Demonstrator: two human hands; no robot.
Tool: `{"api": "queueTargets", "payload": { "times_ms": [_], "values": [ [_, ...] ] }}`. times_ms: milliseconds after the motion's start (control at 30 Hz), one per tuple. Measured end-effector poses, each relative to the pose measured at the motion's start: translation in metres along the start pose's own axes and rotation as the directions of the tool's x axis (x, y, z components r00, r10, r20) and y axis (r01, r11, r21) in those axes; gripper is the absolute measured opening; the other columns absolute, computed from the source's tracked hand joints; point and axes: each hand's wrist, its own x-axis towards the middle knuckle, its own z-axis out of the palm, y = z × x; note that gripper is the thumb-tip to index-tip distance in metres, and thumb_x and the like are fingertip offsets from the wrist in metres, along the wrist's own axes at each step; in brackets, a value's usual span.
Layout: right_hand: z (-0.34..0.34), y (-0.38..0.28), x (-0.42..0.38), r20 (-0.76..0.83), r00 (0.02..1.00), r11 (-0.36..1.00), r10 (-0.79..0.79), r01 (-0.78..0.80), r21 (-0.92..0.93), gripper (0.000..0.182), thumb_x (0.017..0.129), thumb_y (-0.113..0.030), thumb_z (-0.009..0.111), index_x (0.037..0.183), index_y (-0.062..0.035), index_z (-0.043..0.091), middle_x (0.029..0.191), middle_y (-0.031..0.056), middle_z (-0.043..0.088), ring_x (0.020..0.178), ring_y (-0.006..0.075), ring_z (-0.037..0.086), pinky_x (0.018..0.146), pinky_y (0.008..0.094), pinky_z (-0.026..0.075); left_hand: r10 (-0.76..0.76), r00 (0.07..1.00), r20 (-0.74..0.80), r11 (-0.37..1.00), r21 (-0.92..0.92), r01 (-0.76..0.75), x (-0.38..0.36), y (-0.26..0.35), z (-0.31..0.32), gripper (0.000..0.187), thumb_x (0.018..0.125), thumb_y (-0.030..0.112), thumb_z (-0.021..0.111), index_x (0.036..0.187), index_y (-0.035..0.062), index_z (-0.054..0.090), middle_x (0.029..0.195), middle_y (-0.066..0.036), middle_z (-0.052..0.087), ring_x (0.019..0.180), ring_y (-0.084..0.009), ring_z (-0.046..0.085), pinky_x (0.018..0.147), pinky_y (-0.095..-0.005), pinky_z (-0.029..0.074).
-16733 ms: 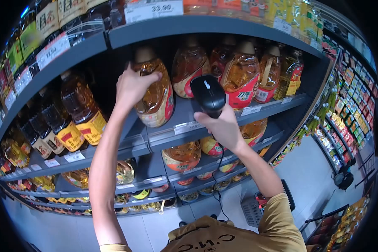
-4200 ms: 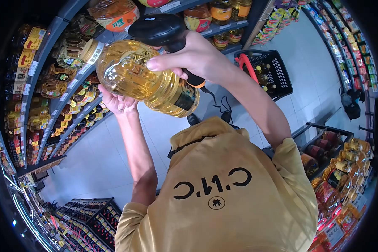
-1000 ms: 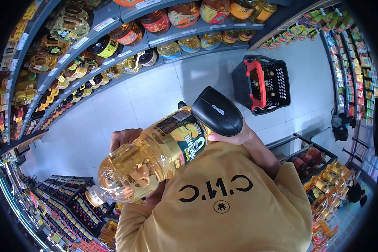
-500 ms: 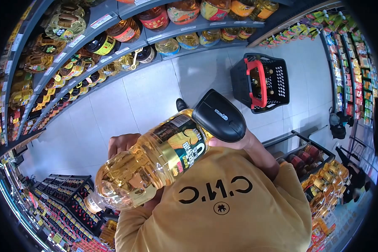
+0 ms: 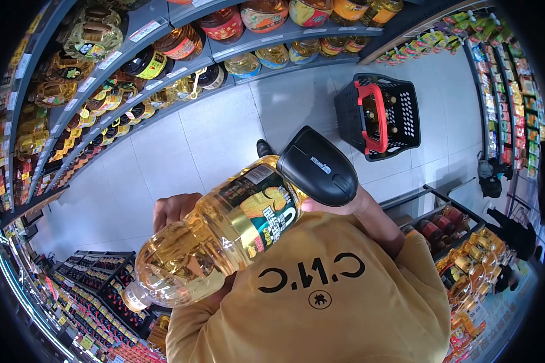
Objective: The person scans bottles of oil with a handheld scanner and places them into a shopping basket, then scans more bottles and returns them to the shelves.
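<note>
A large clear bottle of golden cooking oil (image 5: 193, 263) lies slanted before my chest, cap toward the lower left. Its dark green and yellow label faces up, with a barcode (image 5: 260, 175) near the base. My left hand (image 5: 177, 207) is curled around the bottle's far side by the neck; most of its fingers are hidden behind it. In my right hand (image 5: 351, 202) is a black handheld barcode scanner (image 5: 318, 166), held over the base end of the bottle, close to the barcode. The scanner covers most of that hand, though the thumb shows against the label.
A black shopping basket (image 5: 408, 115) with a red handle stands on the tiled floor (image 5: 157, 163), bottles inside. Shelves of oil bottles (image 5: 263, 17) curve along the far side and left. Packets hang on a rack (image 5: 514, 115) at right; more bottles (image 5: 466, 260) stand lower right.
Almost nothing differs. The view has shifted slightly, so the basket appears a little further right. Both hands keep their holds, and the scanner stays over the bottle's base.
</note>
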Motion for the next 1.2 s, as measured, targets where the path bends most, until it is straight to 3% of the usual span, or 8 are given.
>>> {"api": "queueTargets", "payload": {
  "times_ms": [133, 333, 600, 667, 733, 933, 1133, 1200],
  "values": [
    [-0.001, -0.003, 0.001, 0.003, 1.0, 1.0, -0.003, 0.003, 0.0, 0.058, 0.074, -0.012, 0.088, 0.123, -0.0006, 0.059, 0.107, 0.0062, 0.068, 0.094, 0.013, 0.064, 0.082, 0.0285, 0.051, 0.061, 0.99, 0.125, 0.996, -0.076, -0.052, 0.005, -0.008, -0.009, 0.022, 0.095, 0.014, 0.058, 0.078, 0.0222, 0.069, 0.06, 0.002, 0.059, 0.045, -0.0076, 0.041, 0.043, -0.0281, 0.035],
    [-0.003, -0.004, 0.003, 0.005, 0.999, 0.998, -0.042, 0.042, -0.036, 0.048, 0.075, -0.012, 0.087, 0.115, -0.0006, 0.062, 0.099, 0.0059, 0.069, 0.086, 0.0135, 0.065, 0.076, 0.0286, 0.051, -0.022, 0.998, 0.062, 1.0, 0.001, 0.022, 0.005, -0.003, -0.01, 0.026, 0.094, 0.013, 0.059, 0.072, 0.0235, 0.067, 0.061, 0.003, 0.059, 0.05, -0.0075, 0.044, 0.045, -0.0274, 0.037],
    [-0.007, -0.012, 0.004, 0.02, 0.999, 0.995, -0.038, 0.04, -0.086, 0.046, 0.075, -0.012, 0.086, 0.113, -0.0007, 0.063, 0.099, 0.0064, 0.069, 0.085, 0.0144, 0.065, 0.076, 0.0288, 0.051, 0.054, 0.93, -0.363, 0.998, 0.027, -0.048, -0.016, -0.006, 0.012, 0.019, 0.094, 0.016, 0.062, 0.077, 0.0248, 0.067, 0.064, 0.005, 0.06, 0.052, -0.0065, 0.045, 0.046, -0.0267, 0.039],
    [-0.007, -0.014, 0.003, 0.009, 0.999, 0.994, -0.041, 0.042, -0.101, 0.047, 0.075, -0.012, 0.087, 0.114, -0.0006, 0.063, 0.1, 0.0072, 0.07, 0.087, 0.0155, 0.066, 0.077, 0.0296, 0.052, 0.048, 0.971, -0.233, 0.999, 0.012, -0.047, -0.024, -0.002, 0.001, 0.019, 0.095, 0.017, 0.061, 0.079, 0.0244, 0.067, 0.065, 0.005, 0.061, 0.052, -0.0068, 0.046, 0.047, -0.0268, 0.04],
    [-0.006, -0.015, 0.003, 0.013, 0.998, 0.992, -0.057, 0.058, -0.116, 0.048, 0.075, -0.012, 0.087, 0.114, -0.0005, 0.063, 0.101, 0.0079, 0.07, 0.088, 0.0166, 0.067, 0.078, 0.0304, 0.052, 0.035, 0.998, 0.045, 0.999, -0.02, -0.035, -0.004, -0.006, -0.014, 0.019, 0.096, 0.017, 0.06, 0.08, 0.0238, 0.068, 0.067, 0.005, 0.063, 0.051, -0.0072, 0.046, 0.048, -0.0271, 0.042],
    [-0.009, -0.017, 0.007, 0.051, 0.991, 0.979, -0.121, 0.128, -0.159, 0.048, 0.075, -0.013, 0.087, 0.115, -0.0008, 0.063, 0.104, 0.0087, 0.07, 0.09, 0.0189, 0.068, 0.079, 0.0317, 0.053, 0.0, 0.985, 0.172, 1.0, -0.018, 0.003, 0.011, -0.006, -0.018, 0.018, 0.097, 0.016, 0.057, 0.086, 0.0216, 0.069, 0.07, 0.003, 0.065, 0.052, -0.0073, 0.048, 0.05, -0.0272, 0.044],
    [-0.007, -0.021, 0.008, 0.036, 0.996, 0.986, -0.084, 0.088, -0.138, 0.05, 0.074, -0.014, 0.088, 0.116, -0.0011, 0.063, 0.104, 0.0085, 0.07, 0.089, 0.0185, 0.068, 0.079, 0.0317, 0.053, -0.009, 0.997, 0.076, 0.999, -0.035, 0.012, 0.01, -0.004, -0.01, 0.016, 0.097, 0.015, 0.056, 0.092, 0.0184, 0.071, 0.073, 0.002, 0.066, 0.057, -0.0084, 0.053, 0.052, -0.0292, 0.045],
    [-0.006, -0.019, 0.009, 0.03, 0.995, 0.984, -0.1, 0.103, -0.145, 0.05, 0.074, -0.015, 0.088, 0.115, -0.0013, 0.063, 0.103, 0.0083, 0.07, 0.088, 0.018, 0.068, 0.078, 0.0316, 0.053, 0.029, 0.985, 0.168, 0.999, -0.032, -0.024, 0.015, -0.006, -0.015, 0.016, 0.097, 0.014, 0.056, 0.094, 0.0173, 0.071, 0.072, 0.0, 0.066, 0.058, -0.0092, 0.053, 0.052, -0.0301, 0.045]
  ]
}}
